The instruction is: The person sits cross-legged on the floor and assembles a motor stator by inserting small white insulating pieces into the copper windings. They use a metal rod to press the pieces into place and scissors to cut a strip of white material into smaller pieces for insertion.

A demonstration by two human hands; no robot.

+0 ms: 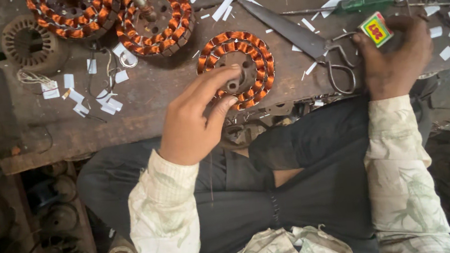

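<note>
On the worn wooden bench [141, 104], the left hand [194, 121] rests its fingers on the near rim of a copper-wound stator [237, 68], thumb and fingertips pinching at its edge around the 6 o'clock side, while the right hand [392, 55] is clenched around a small yellow-and-green box [375, 29] held up at its 11 o'clock. Large scissors [304, 43] lie between the hands at the stator's 3 o'clock, two more wound stators [159, 21] sit at its 10 o'clock, and white paper scraps [103, 102] litter the bench
</note>
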